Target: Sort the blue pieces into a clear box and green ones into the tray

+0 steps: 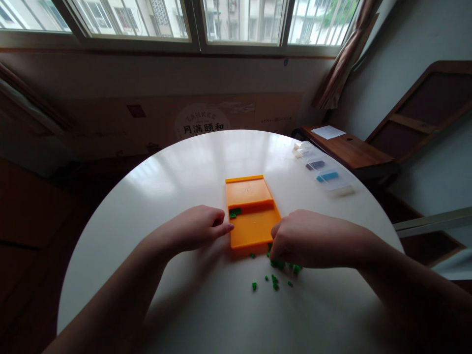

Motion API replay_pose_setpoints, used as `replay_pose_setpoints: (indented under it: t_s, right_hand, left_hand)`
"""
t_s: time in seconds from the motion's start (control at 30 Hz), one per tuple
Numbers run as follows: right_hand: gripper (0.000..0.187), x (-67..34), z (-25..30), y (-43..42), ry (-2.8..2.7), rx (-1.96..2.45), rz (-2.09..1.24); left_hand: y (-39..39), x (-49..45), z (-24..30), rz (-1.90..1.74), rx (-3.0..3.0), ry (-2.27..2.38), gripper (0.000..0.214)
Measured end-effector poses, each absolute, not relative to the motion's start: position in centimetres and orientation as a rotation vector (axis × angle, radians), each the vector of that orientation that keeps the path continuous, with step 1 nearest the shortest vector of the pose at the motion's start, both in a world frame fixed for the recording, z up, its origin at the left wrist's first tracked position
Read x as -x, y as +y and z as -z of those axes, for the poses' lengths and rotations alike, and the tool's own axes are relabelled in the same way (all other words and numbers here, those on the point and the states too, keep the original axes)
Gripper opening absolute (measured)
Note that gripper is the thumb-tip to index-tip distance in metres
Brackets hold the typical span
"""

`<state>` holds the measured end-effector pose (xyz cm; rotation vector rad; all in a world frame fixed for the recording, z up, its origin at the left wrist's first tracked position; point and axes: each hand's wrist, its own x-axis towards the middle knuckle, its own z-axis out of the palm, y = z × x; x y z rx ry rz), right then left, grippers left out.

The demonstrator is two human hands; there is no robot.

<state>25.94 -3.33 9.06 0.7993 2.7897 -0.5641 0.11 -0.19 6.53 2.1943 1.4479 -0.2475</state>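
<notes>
An orange plastic tray [254, 231] lies on the round table, with a raised back section and a shallow front section. A small block of green bricks [234, 213] sits in the front section's upper left corner. At the tray's left edge is my left hand [201, 227], fingers curled and thumb resting on the rim. My right hand [298, 238] is closed over a loose pile of tiny green bricks [278, 264] by the tray's lower right corner. Its fingertips point down among them, and what they pinch is hidden. Several stray green bricks [275, 282] lie nearer to me.
A clear plastic case [334, 184] with a blue piece and a dark piece inside lies on the white table [177, 182] at the right. Beyond the table's edge stands a wooden desk [354, 147] with paper on it. Windows and a cardboard panel [155, 113] are behind.
</notes>
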Motion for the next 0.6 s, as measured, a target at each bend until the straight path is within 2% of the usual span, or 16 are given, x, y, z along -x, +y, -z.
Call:
replay_pose_setpoints:
  t_s: [0.17, 0.6]
  right_hand:
    - [0.02, -25.1, -9.1, -3.53, 2.824, -0.751, 0.604]
    - [0.016, -24.89, -8.73, -3.56, 2.899, -0.772, 0.509]
  left_hand:
    - [-0.18, -0.08, -6.35, 0.219, -2.22, 1.437, 0.051]
    - [-0.2, -0.03, -6.26, 0.222, -2.247, 1.431, 0.05]
